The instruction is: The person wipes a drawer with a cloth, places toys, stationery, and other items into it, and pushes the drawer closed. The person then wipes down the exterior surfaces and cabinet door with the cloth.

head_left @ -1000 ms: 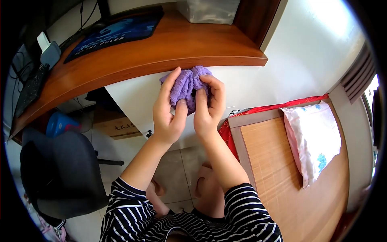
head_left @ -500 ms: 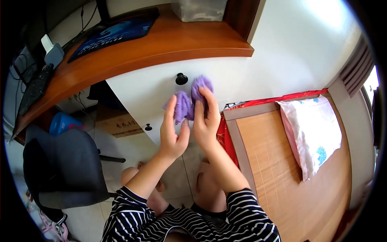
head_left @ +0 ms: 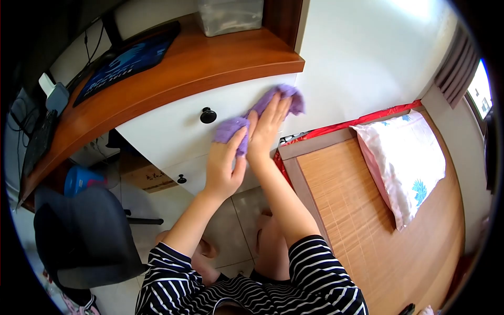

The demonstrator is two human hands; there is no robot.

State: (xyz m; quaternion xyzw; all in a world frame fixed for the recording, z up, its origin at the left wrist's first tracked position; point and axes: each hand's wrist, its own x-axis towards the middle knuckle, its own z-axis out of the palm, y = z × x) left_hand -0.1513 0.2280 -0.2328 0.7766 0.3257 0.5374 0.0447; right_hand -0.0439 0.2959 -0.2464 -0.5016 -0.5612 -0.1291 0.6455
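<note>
A crumpled purple cloth [head_left: 231, 129] spans both hands in front of the white drawer front [head_left: 170, 123], below the desk edge. My left hand [head_left: 224, 163] grips the cloth's lower left part between thumb and fingers. Higher and to the right, my right hand [head_left: 268, 126] has its fingers laid over the cloth's other end, close to the right side of the drawer front. Part of the cloth between the hands is hidden by the fingers. A round black knob [head_left: 208, 115] sits just left of the cloth.
The wooden desk [head_left: 220, 60] holds a mouse pad [head_left: 126, 63] and a clear plastic box [head_left: 231, 18]. A dark chair [head_left: 86, 236] stands at the left, a blue bin [head_left: 79, 180] behind it. On the right, a white pillow [head_left: 401, 157] lies on a bed mat [head_left: 341, 184].
The cloth has gone from a bunched ball to a more spread shape. My right hand has moved up and flattened over it. The view has shifted, showing the upper knob.
</note>
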